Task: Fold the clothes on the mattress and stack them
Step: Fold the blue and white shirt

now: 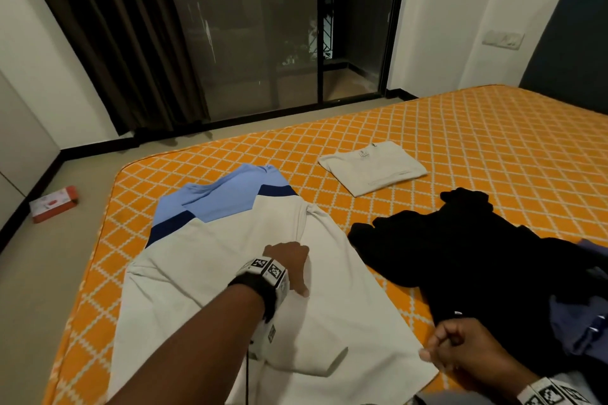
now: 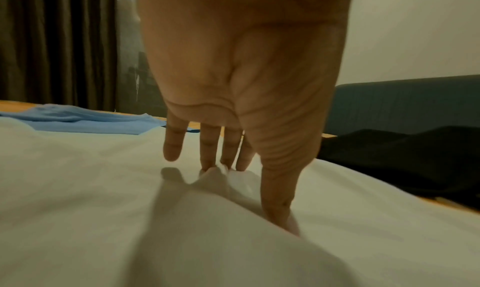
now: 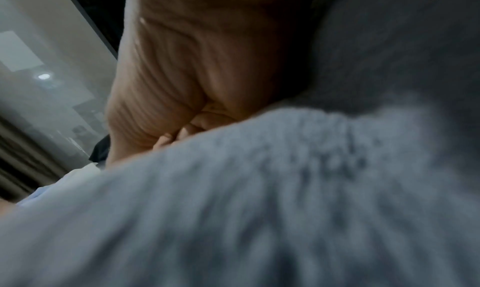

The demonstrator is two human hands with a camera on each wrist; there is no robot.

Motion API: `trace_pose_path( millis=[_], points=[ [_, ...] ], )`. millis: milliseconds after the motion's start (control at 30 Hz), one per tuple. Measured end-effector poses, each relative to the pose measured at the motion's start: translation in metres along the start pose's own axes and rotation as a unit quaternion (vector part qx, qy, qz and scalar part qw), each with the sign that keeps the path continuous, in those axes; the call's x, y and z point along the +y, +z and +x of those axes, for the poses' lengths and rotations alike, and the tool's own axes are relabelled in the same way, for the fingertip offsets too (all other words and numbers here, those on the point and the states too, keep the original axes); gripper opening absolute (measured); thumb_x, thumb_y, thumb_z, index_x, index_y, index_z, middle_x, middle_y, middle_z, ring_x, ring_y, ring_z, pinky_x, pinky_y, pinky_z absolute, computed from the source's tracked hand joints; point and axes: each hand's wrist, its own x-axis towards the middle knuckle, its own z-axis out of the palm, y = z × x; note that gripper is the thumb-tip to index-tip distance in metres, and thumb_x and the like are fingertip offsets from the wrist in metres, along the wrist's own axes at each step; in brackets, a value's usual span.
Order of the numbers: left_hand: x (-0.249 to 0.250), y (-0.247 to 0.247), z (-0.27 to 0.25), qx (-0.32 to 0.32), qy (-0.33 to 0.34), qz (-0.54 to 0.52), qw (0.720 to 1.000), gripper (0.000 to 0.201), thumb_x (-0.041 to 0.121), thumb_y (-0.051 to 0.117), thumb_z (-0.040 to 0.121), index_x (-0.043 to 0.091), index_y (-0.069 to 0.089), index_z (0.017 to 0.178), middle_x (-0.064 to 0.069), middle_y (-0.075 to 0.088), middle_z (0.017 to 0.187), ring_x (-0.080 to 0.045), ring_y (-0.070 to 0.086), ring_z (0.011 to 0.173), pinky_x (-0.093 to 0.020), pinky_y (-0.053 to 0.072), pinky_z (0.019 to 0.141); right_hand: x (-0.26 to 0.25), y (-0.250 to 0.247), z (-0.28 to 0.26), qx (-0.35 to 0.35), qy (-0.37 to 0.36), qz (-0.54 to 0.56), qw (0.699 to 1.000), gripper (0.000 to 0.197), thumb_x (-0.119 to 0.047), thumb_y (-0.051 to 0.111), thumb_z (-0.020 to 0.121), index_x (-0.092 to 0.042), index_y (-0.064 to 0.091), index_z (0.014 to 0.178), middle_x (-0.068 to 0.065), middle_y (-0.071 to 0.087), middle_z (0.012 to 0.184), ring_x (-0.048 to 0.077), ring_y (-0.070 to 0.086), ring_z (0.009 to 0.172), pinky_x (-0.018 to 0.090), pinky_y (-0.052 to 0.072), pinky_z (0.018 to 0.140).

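The white shirt with the blue shoulders (image 1: 237, 276) is the garment being worked on. It lies spread on the orange mattress (image 1: 493, 148), collar end pointing away from the person, and it is my landmark for everything else. One long side already looks turned in over the body, so I judge this is partway through the fold, with the cloth being flattened and drawn taut.

The left hand (image 1: 289, 265) rests on the middle of the shirt, its fingers (image 2: 207, 147) straight and a little spread, tips pressing down so a small ridge of cloth bunches in front of them. The right hand (image 1: 455, 347) is at the shirt's near right corner, fingers curled tight and apparently pinching the hem; the right wrist view is too blurred to confirm what is between them.

Beyond the shirt's far right side lies a folded pale shirt (image 1: 373, 168), apart from it, the start of the stack. Just to the shirt's right sits a crumpled heap of black clothes (image 1: 467, 250), still unfolded, with something bluish-grey (image 1: 579, 322) at its near edge.

Next, I would expect the held corner to be carried across or up toward the collar while the flat hand pins the crease. The cloth is limp, so the ridge wants smoothing first.
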Motion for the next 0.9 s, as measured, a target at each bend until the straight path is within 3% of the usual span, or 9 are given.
trace_pose_path(
  millis=[67,200,500,600,667,733,800,900],
  points=[
    [-0.004,0.012,0.005,0.010,-0.006,-0.014,1.000,0.083,0.055,0.086,0.073,0.018,0.046,0.136,-0.005,0.053,0.137,-0.031,0.056,0.126,-0.048,0.046,0.104,0.004,-0.002,0.005,0.011,0.004,0.018,1.000,0.028,-0.012,0.098,0.060,0.003,0.076,0.067,0.028,0.069,0.064,0.026,0.063,0.054,0.031,0.052,0.054],
    [-0.011,0.026,0.004,0.031,-0.010,-0.045,0.998,0.089,0.059,0.081,0.075,0.025,0.040,0.147,0.003,0.046,0.149,-0.029,0.052,0.133,-0.051,0.040,0.110,0.005,0.002,0.013,0.020,0.017,0.023,0.999,0.033,-0.011,0.099,0.057,0.007,0.072,0.066,0.028,0.069,0.063,0.027,0.060,0.050,0.029,0.050,0.049],
    [-0.013,0.008,0.001,0.015,-0.013,-0.045,0.999,0.094,0.059,0.086,0.070,0.024,0.043,0.147,0.002,0.049,0.148,-0.024,0.048,0.136,-0.045,0.041,0.111,-0.005,0.002,0.012,0.012,0.025,0.073,0.997,0.037,-0.009,0.098,0.059,0.011,0.068,0.069,0.030,0.066,0.062,0.024,0.056,0.046,0.028,0.045,0.044],
    [-0.006,0.001,0.007,0.008,-0.028,-0.034,0.999,0.087,0.052,0.088,0.069,0.022,0.049,0.141,-0.001,0.053,0.142,-0.025,0.052,0.130,-0.042,0.046,0.107,-0.018,-0.005,0.005,-0.028,0.049,0.056,0.997,0.052,-0.026,0.100,0.055,0.011,0.068,0.074,0.032,0.068,0.067,0.025,0.057,0.048,0.029,0.045,0.048],
    [0.001,-0.013,0.016,0.031,-0.028,-0.025,0.999,0.070,0.040,0.084,0.076,0.021,0.053,0.137,-0.004,0.057,0.136,-0.027,0.057,0.124,-0.041,0.050,0.101,-0.032,-0.010,0.006,-0.056,0.053,0.007,0.997,0.060,-0.047,0.099,0.054,0.002,0.071,0.075,0.025,0.071,0.067,0.024,0.062,0.051,0.032,0.049,0.050],
    [0.004,-0.031,0.041,0.072,-0.026,0.017,0.997,0.060,0.027,0.072,0.083,0.021,0.051,0.139,-0.006,0.055,0.136,-0.030,0.061,0.119,-0.039,0.051,0.092,-0.047,-0.010,0.023,-0.062,0.051,-0.128,0.988,0.056,-0.064,0.093,0.057,-0.013,0.075,0.072,0.005,0.074,0.067,0.013,0.068,0.058,0.033,0.055,0.058],
    [0.010,-0.055,0.058,0.122,0.001,0.067,0.990,0.065,0.019,0.068,0.086,0.018,0.043,0.146,-0.006,0.049,0.140,-0.033,0.062,0.116,-0.040,0.048,0.082,-0.062,-0.001,0.020,-0.019,0.048,-0.255,0.966,0.066,-0.080,0.088,0.043,-0.023,0.075,0.074,-0.009,0.073,0.070,0.008,0.068,0.066,0.032,0.056,0.064],
    [0.001,-0.077,0.101,0.122,0.043,0.127,0.983,0.075,0.012,0.069,0.088,0.019,0.034,0.154,-0.005,0.042,0.151,-0.035,0.062,0.118,-0.045,0.049,0.077,-0.079,0.024,0.029,-0.011,0.110,-0.318,0.941,0.073,-0.073,0.093,0.038,-0.022,0.064,0.080,-0.004,0.071,0.082,0.010,0.066,0.076,0.029,0.052,0.067]
  ],
)
